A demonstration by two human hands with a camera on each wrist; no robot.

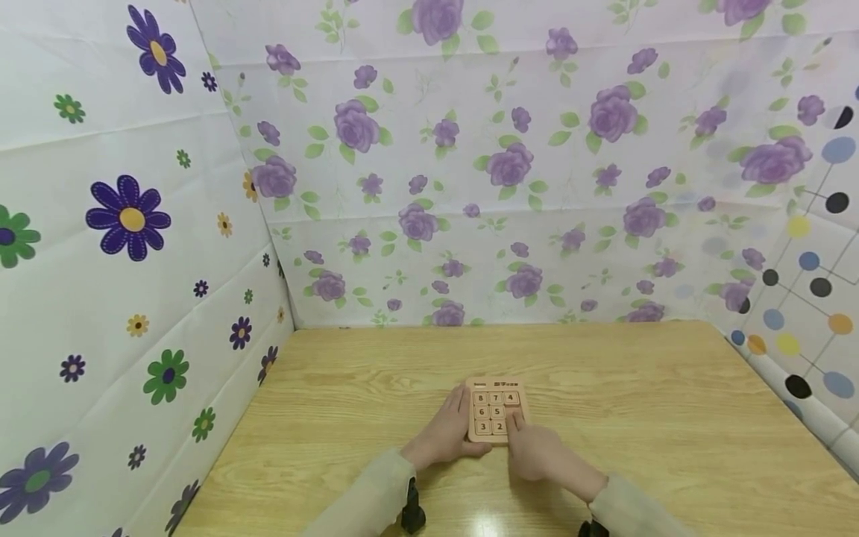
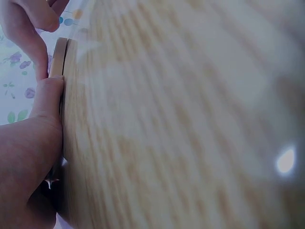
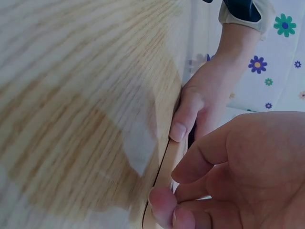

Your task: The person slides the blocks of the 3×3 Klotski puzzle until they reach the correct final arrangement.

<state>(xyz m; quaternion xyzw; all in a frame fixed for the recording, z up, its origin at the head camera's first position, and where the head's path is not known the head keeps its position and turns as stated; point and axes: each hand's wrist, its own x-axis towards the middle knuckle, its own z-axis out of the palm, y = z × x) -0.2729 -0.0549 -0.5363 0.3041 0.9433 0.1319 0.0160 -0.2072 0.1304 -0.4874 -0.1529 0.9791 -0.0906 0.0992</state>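
Observation:
A wooden number slide puzzle (image 1: 479, 437) lies flat on the table, its tiles 8, 7, 4, 6, 5, 3 and 2 readable. My left hand (image 1: 443, 432) holds it, the fingers along its left side and the thumb (image 3: 179, 131) against its near edge. Above the lower right of the board is my right hand (image 1: 535, 450), with fingertips touching the tiles there and hiding that corner. An empty slot (image 1: 513, 410) shows below the 4 tile. In the right wrist view, the right hand's fingers (image 3: 198, 160) are bent beside the board's edge.
The wood-grain table (image 1: 362, 373) spreads out on all sides of the puzzle. Flowered cloth (image 1: 416, 149) hangs at the back and left, and dotted cloth (image 1: 812, 298) at the right. Dark devices (image 1: 412, 511) are strapped on both wrists.

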